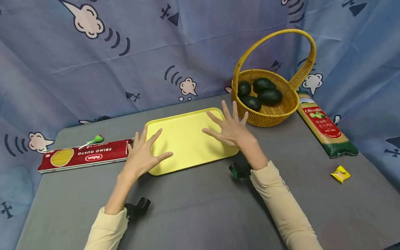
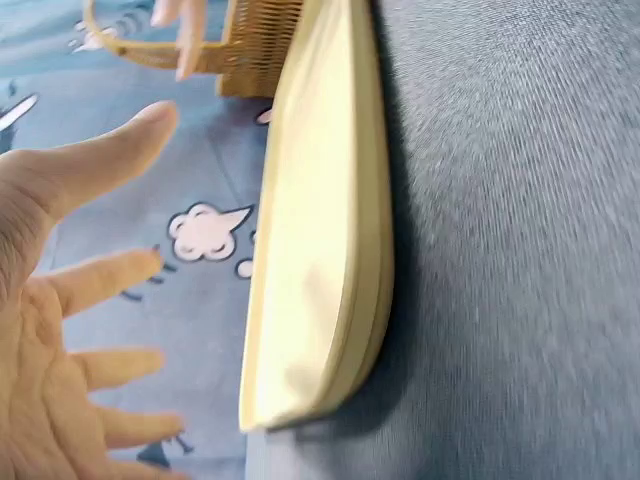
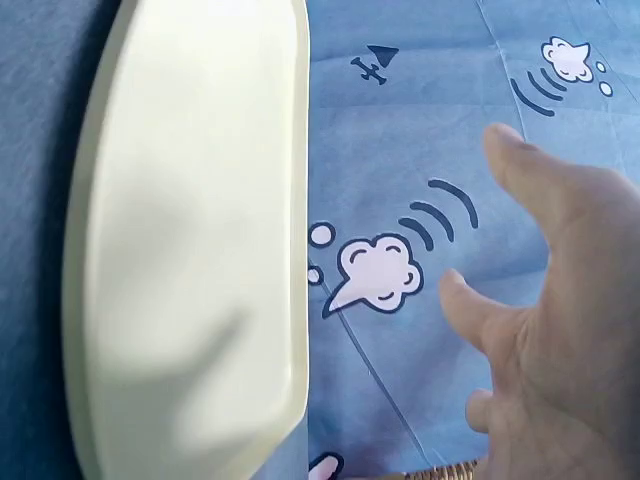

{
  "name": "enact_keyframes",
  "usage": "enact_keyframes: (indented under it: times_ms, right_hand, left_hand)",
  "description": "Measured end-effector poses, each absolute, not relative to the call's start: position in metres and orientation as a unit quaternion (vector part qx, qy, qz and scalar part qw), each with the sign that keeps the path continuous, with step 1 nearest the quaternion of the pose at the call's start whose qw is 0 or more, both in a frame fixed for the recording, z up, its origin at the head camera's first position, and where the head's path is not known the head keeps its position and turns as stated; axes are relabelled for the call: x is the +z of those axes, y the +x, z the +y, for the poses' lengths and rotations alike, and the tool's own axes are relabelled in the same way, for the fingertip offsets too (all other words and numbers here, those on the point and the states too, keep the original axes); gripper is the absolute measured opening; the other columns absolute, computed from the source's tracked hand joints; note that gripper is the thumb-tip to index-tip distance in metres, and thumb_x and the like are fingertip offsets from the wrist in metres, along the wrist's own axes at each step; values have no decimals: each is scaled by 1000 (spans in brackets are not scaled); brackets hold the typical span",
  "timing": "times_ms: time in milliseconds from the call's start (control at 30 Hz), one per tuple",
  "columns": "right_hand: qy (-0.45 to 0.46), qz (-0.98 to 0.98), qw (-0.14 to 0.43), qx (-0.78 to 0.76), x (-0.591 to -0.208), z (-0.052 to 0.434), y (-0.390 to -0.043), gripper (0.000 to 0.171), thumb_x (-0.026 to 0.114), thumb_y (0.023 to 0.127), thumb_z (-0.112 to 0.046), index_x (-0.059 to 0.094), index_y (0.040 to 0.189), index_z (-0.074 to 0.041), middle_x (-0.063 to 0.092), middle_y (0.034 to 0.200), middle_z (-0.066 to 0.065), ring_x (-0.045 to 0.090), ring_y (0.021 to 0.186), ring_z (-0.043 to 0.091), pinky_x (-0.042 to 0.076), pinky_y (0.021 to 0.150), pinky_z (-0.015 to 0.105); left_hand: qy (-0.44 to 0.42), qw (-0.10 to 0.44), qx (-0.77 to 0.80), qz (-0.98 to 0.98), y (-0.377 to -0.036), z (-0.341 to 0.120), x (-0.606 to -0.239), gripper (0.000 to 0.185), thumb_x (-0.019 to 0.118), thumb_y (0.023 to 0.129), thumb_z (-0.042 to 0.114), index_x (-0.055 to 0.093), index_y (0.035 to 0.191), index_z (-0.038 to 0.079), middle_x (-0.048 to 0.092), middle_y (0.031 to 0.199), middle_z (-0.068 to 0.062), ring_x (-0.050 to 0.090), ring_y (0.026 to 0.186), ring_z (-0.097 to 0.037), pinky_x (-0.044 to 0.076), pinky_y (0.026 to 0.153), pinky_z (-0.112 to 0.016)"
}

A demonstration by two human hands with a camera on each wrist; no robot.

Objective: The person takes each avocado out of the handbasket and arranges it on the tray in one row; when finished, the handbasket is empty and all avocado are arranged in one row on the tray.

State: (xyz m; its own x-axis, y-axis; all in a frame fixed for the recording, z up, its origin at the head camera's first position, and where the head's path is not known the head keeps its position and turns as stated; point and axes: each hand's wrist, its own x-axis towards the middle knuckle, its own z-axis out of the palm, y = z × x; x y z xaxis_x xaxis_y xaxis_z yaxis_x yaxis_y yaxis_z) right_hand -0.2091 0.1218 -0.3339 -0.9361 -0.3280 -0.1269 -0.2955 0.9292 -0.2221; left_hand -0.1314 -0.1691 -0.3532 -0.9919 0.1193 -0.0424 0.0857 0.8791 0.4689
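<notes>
Both of my hands hover with fingers spread over a yellow tray (image 1: 184,139) on the grey table, and neither holds anything. In the head view, my left hand (image 1: 142,156) is above the tray's left end, near a red spaghetti packet (image 1: 84,156). Over the tray's right end is my right hand (image 1: 231,128), its fingertips close in view to a yellow wicker basket (image 1: 265,119) with several avocados (image 1: 270,97) inside. The left wrist view shows the left hand (image 2: 60,330) apart from the tray (image 2: 310,240); the right wrist view shows the right hand (image 3: 560,320) likewise apart from it.
A green lollipop (image 1: 97,139) lies behind the spaghetti packet. Right of the basket, a gold and green pasta bag (image 1: 326,126) rests near the table's right edge. A small yellow wrapped candy (image 1: 340,174) lies in front of it. A blue patterned cloth (image 1: 150,59) hangs behind.
</notes>
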Motion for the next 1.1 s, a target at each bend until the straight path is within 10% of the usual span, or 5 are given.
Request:
enact_keyframes:
  times_ms: [400,733,1100]
  right_hand:
    - [-199,961,70,-177,-335,160,-195,69,31,94,-68,18,153,-35,-13,159,13,-19,141,42,-3,105,76]
    - [-236,903,85,-349,-328,197,-192,57,34,103,-46,22,154,-23,-3,160,8,-19,143,24,-7,113,63]
    - [-238,852,5,-467,-327,229,-192,48,26,107,-30,32,151,-12,23,157,8,13,146,24,10,116,57]
  left_hand:
    - [222,76,338,912,-124,-205,-370,68,86,71,21,60,133,11,25,155,-17,21,141,-38,28,107,-63]
    - [202,62,318,924,-128,-204,-377,67,90,65,19,64,125,2,27,151,-25,30,135,-45,30,106,-64]
    - [177,45,315,931,-124,-208,-387,70,92,60,21,65,117,-7,34,146,-30,36,132,-45,46,97,-51]
